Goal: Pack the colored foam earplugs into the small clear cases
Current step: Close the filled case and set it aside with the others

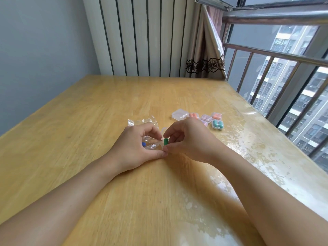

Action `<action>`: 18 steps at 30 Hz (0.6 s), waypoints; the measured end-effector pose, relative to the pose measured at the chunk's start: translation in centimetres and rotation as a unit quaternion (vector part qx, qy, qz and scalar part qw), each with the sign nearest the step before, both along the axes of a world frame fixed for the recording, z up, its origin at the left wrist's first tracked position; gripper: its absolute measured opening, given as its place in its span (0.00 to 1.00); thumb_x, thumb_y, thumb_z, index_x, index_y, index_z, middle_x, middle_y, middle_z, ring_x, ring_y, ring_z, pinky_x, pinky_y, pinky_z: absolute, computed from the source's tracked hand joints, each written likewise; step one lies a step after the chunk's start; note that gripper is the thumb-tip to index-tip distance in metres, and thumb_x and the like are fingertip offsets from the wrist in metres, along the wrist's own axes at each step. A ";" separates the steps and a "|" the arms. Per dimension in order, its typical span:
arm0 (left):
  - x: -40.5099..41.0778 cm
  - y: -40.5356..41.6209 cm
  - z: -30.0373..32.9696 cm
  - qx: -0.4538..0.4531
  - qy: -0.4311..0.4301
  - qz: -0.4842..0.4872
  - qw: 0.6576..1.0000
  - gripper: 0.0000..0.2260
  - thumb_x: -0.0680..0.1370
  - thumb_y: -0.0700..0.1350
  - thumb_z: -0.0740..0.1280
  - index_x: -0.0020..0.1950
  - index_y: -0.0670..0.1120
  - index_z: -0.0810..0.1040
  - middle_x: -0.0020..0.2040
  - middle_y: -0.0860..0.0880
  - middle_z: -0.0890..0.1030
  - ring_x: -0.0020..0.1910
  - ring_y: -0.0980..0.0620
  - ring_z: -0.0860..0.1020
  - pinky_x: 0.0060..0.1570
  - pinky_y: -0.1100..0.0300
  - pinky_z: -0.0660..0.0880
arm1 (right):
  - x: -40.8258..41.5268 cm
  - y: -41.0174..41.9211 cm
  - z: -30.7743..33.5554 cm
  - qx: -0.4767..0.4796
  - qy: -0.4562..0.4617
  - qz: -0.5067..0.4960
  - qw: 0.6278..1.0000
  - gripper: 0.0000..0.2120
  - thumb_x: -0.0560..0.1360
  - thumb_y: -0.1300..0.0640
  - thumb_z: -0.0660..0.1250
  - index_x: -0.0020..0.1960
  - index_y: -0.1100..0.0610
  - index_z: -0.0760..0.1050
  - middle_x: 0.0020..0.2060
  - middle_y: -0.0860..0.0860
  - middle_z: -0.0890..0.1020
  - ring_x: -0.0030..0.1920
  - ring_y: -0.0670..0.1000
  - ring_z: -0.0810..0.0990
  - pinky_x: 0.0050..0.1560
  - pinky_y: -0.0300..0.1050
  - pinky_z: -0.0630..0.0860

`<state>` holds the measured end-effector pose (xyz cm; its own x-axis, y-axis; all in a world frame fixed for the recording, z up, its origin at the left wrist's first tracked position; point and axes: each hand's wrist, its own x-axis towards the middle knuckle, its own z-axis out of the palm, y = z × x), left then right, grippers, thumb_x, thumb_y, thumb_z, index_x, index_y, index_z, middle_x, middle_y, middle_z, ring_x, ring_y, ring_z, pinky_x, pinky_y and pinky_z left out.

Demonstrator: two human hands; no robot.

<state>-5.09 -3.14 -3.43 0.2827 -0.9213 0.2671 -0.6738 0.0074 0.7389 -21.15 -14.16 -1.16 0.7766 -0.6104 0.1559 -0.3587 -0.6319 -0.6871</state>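
Beside a railed high-rise window, a person is working at a pale wooden worktop (106, 107). Right hand (188, 139) is pinching a small green foam earplug (166, 141), its grip narrow; left hand (134, 148) is holding a crinkly clear plastic bag (150, 143). Light, squashy foam probably wants a gentle pinch at mid-length. Filled small clear cases (217, 124) are lying near.

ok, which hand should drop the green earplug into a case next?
Right, likely. The right hand already pinches the green earplug and is nearer the empty clear case. The left hand grips the plastic bag.
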 end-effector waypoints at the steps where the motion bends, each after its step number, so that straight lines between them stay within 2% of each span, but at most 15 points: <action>1: 0.0 0.0 0.0 0.000 0.000 -0.001 1.000 0.16 0.63 0.49 0.83 0.46 0.53 0.81 0.46 0.56 0.85 0.49 0.58 0.83 0.51 0.61 0.77 | 0.0 0.0 0.0 -0.008 0.003 0.002 1.000 0.13 0.68 0.59 0.81 0.51 0.58 0.85 0.37 0.48 0.85 0.39 0.47 0.84 0.45 0.45 0.82; 3: -0.1 0.0 0.0 0.002 0.000 0.001 1.000 0.16 0.64 0.49 0.83 0.46 0.54 0.81 0.46 0.56 0.85 0.48 0.58 0.83 0.51 0.60 0.77 | 0.0 0.1 0.0 -0.023 0.012 0.004 1.000 0.11 0.69 0.59 0.79 0.51 0.57 0.86 0.34 0.46 0.82 0.35 0.45 0.80 0.39 0.39 0.77; 5: -0.1 0.0 0.0 0.003 -0.001 0.004 1.000 0.15 0.64 0.49 0.83 0.46 0.54 0.82 0.45 0.56 0.84 0.47 0.58 0.82 0.50 0.59 0.77 | 0.0 0.0 0.1 -0.035 0.027 0.007 0.999 0.10 0.71 0.58 0.78 0.52 0.55 0.86 0.34 0.46 0.79 0.35 0.45 0.75 0.36 0.39 0.71; 8: -0.1 0.0 -0.1 0.005 0.001 0.008 1.000 0.15 0.63 0.52 0.83 0.45 0.55 0.82 0.45 0.56 0.84 0.46 0.57 0.83 0.49 0.58 0.78 | -0.1 -0.2 0.2 -0.051 0.051 0.010 0.997 0.11 0.72 0.56 0.77 0.54 0.51 0.86 0.42 0.47 0.79 0.40 0.46 0.77 0.42 0.40 0.73; 11: -0.1 -0.1 -0.3 0.010 -0.003 0.015 1.000 0.14 0.64 0.54 0.82 0.45 0.56 0.83 0.45 0.57 0.85 0.46 0.56 0.83 0.50 0.53 0.79 | -0.2 -0.2 0.2 -0.055 0.062 0.016 0.996 0.10 0.73 0.57 0.76 0.54 0.50 0.85 0.47 0.47 0.82 0.40 0.41 0.76 0.45 0.38 0.75; 18: -0.2 -0.1 -0.5 0.018 -0.007 0.029 0.999 0.13 0.64 0.52 0.82 0.45 0.56 0.84 0.47 0.60 0.85 0.50 0.63 0.81 0.55 0.59 0.78 | -0.2 -0.6 -0.1 -0.021 0.052 0.019 0.998 0.05 0.73 0.60 0.76 0.47 0.53 0.84 0.42 0.43 0.83 0.38 0.41 0.78 0.39 0.31 0.73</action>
<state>-5.30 -3.27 -3.96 0.3314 -0.9128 0.2388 -0.6830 -0.0574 0.7282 -21.39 -14.80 -1.23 0.8128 -0.5742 0.0978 -0.4014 -0.6738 -0.6204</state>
